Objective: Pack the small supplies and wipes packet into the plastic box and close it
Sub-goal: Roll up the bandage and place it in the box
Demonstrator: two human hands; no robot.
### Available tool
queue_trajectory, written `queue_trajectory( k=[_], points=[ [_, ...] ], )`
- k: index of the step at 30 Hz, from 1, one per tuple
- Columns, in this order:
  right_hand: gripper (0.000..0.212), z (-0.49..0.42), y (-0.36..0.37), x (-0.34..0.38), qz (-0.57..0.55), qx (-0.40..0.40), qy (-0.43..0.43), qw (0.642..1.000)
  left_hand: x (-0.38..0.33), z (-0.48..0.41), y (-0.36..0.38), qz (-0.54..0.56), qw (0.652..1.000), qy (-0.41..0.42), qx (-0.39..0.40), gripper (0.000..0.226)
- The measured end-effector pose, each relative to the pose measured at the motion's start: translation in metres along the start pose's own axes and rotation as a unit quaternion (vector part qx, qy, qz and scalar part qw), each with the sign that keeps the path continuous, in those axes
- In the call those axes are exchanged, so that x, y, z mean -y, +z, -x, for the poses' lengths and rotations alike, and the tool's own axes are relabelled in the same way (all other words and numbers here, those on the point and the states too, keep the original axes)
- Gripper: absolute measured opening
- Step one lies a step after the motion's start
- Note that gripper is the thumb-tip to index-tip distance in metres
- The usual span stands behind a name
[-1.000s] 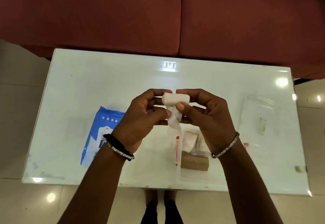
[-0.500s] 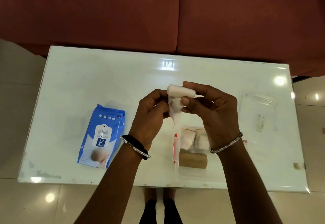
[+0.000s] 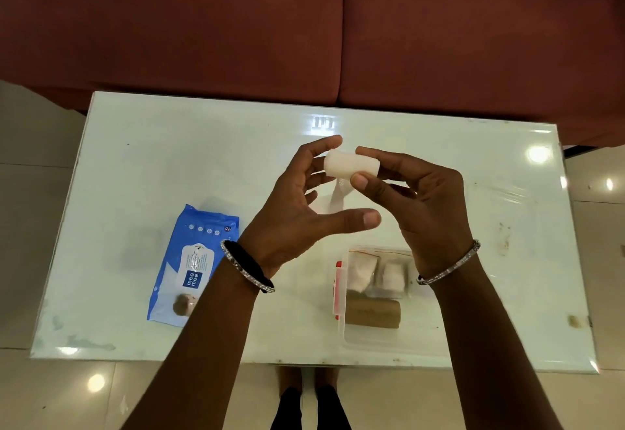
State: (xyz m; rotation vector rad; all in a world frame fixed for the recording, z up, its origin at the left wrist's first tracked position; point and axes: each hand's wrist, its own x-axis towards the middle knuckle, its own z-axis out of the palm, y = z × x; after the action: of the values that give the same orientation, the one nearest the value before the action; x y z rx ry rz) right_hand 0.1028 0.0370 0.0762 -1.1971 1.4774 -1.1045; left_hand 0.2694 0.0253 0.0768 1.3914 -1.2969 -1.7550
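Sitting nearest the table's (image 3: 135, 159) front edge, the plastic box (image 3: 378, 338) stays open w/ no lid on it, prob. so supplies can drop straight in. Inside it: a brown roll (image 3: 372, 313) at the near side, two small white packs (image 3: 375, 274) just behind that, a red strip (image 3: 338, 289) along the box's left wall. Wipes packet (image 3: 189, 267) lies flat on the table, well left of the box, not yet packed.

Above & beyond the box, both hands are raised off the table. Right hand (image 3: 422, 206) pinches a white gauze roll (image 3: 350, 166) btwn thumb and fingers. Left hand (image 3: 297, 213) is half spread, fingertips touching the roll's left end, thumb stuck out under it and apart from it. A loose tail of gauze (image 3: 338, 194) hangs down btwn the hands, so I'd judge the roll is being wound up tidy before it goes in. Clear lid (image 3: 507, 227) seems to lie right of the box and farther back, faint; red sofa (image 3: 304, 24) beyond the table.

Vs. 0.5 s ago: left thumb and fingers were pinching the tail, now they've let go and opened out; roll sits a bit farther from the box, and less tail is hanging. Box contents and wipes unchanged.
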Motion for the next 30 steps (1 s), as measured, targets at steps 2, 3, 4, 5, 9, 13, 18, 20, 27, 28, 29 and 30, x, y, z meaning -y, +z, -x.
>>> queue_trajectory(
  k=[2, 3, 4, 5, 9, 13, 18, 20, 27, 28, 29, 30],
  points=[
    [0.034, 0.0, -0.001, 0.0, 0.023, -0.007, -0.018, 1.0, 0.001, -0.002, -0.002, -0.011, 1.0, 0.009, 0.015, 0.091],
    [0.035, 0.0, -0.002, 0.0, 0.029, -0.013, -0.03, 0.999, 0.002, -0.002, -0.005, -0.002, 1.0, 0.015, 0.015, 0.09],
    [0.035, -0.001, -0.002, 0.0, 0.033, -0.021, -0.042, 0.998, 0.003, -0.003, -0.009, 0.006, 1.0, 0.021, 0.01, 0.088],
    [0.035, -0.002, -0.003, 0.0, 0.032, -0.026, -0.049, 0.998, 0.004, -0.004, -0.012, 0.008, 1.0, 0.027, 0.002, 0.085],
    [0.035, -0.005, -0.001, 0.002, -0.02, -0.019, -0.025, 0.999, 0.006, -0.009, -0.004, -0.019, 0.997, 0.044, -0.061, 0.064],
    [0.032, -0.005, 0.003, 0.001, -0.043, -0.006, -0.011, 0.999, 0.006, -0.016, 0.01, -0.053, 0.982, 0.088, -0.157, 0.043],
    [0.033, -0.004, 0.004, -0.002, -0.028, -0.02, -0.021, 0.999, 0.012, -0.021, 0.01, -0.039, 0.982, 0.083, -0.167, 0.021],
    [0.033, -0.004, 0.003, -0.005, -0.052, -0.024, -0.01, 0.998, 0.013, -0.02, 0.004, 0.019, 0.988, 0.067, -0.138, 0.026],
    [0.037, 0.0, 0.009, -0.007, -0.156, -0.007, 0.058, 0.986, 0.012, -0.008, -0.009, 0.246, 0.969, -0.03, -0.001, 0.044],
    [0.036, 0.0, 0.01, -0.008, -0.159, -0.002, 0.064, 0.985, 0.01, -0.007, -0.011, 0.254, 0.966, -0.038, -0.002, 0.046],
    [0.035, 0.001, 0.01, -0.009, -0.16, 0.001, 0.068, 0.985, 0.008, -0.006, -0.011, 0.251, 0.967, -0.042, -0.005, 0.045],
    [0.036, 0.001, 0.01, -0.011, -0.16, 0.003, 0.072, 0.985, 0.007, -0.006, -0.012, 0.233, 0.972, -0.042, -0.01, 0.044]
  ],
)
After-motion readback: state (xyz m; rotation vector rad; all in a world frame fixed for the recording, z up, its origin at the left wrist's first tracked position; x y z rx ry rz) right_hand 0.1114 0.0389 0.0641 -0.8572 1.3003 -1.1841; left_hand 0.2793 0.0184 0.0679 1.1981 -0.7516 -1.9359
